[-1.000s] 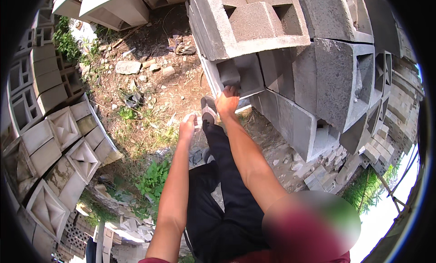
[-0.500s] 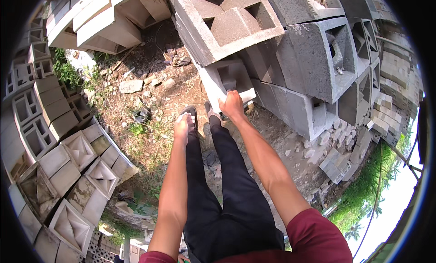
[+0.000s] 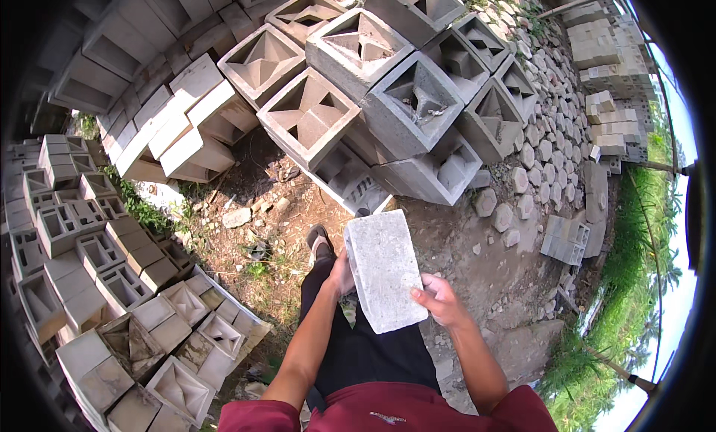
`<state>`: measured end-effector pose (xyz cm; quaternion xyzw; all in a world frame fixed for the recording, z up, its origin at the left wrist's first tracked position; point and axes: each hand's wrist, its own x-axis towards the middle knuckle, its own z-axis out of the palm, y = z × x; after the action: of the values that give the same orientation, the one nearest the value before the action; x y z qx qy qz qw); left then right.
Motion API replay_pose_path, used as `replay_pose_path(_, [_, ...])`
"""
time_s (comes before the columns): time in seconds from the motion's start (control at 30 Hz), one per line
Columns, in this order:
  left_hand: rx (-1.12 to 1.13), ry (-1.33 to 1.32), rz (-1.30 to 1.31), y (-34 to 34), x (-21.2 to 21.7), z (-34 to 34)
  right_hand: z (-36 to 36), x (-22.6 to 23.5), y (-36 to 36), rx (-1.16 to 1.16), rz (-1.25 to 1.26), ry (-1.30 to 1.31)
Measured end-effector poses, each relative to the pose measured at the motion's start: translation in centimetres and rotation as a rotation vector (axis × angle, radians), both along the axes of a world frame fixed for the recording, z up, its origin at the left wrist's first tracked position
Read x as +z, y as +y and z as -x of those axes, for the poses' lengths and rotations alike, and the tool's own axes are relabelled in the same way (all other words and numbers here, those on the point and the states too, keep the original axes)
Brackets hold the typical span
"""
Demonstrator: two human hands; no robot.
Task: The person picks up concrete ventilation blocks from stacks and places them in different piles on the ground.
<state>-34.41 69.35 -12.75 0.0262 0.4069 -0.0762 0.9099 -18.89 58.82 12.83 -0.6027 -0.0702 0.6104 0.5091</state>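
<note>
A grey concrete block, flat side up, is lifted in front of my body. My left hand grips its left edge and my right hand grips its lower right edge. Beyond it stands a stack of hollow concrete blocks with star-shaped cutouts. One sandalled foot shows on the dirt just past the block's left corner.
Rows of similar patterned blocks line the left side, and plain blocks are piled at the upper left. Hexagonal pavers cover the ground to the right. Loose stones lie on the bare dirt. Grass grows at far right.
Both hands were reaching down to the base of the stack; now they have pulled a block out and raised it to waist height, and the view has tilted up.
</note>
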Motion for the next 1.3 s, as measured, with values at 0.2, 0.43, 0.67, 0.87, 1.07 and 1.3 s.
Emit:
replay_pose_path(0.2, [-0.008, -0.172, 0.097, -3.2, 13.5, -4.7, -0.6, 8.4, -12.3, -0.205, -0.068, -0.036])
replay_pose_path(0.43, [-0.315, -0.501, -0.092, -2.2, 22.3, -13.2, -1.0, 7.0, -19.9, -0.813, -0.173, 0.034])
replay_pose_path(0.67, [-0.595, -0.441, -0.375, -11.5, 31.0, -25.7, -4.7, 6.2, -27.6, -1.218, -0.199, -0.002])
replay_pose_path(0.87, [-0.732, -0.522, -0.351, -20.1, 32.3, -32.8, -7.7, 6.7, -35.0, -1.389, -0.27, -0.003])
replay_pose_path(1.07, [-0.84, -0.61, -0.212, -28.2, 35.1, -36.8, -8.6, 10.3, -39.7, -1.577, -0.225, -0.059])
replay_pose_path(1.3, [-1.087, -0.646, 0.059, -38.3, 36.7, -41.6, -9.0, 9.8, -47.5, -1.707, -0.01, -0.322])
